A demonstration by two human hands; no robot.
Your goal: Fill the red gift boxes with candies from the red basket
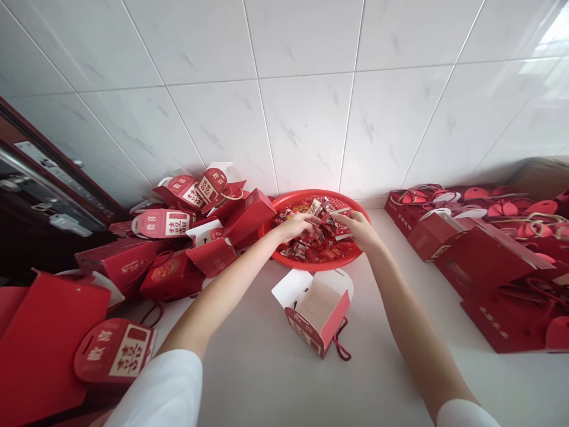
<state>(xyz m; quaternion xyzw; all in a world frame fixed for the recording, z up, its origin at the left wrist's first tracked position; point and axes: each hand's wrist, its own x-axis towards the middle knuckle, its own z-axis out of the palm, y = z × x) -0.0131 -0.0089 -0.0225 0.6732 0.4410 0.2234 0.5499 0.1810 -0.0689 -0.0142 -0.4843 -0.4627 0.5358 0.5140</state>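
A red plastic basket full of wrapped sweets stands against the tiled wall. My left hand is over the left part of the sweets, its fingers spread and bent down towards them. At the basket's right side my right hand pinches a red and white packet. In front of the basket, between my forearms, an open red box with white flaps stands on the white table; its inside shows bare, and a dark red cord hangs from its right side.
Many open red boxes are heaped on the left. Rows of red boxes with cord handles stand on the right, a brown carton behind them. Behind the table rises a tiled wall.
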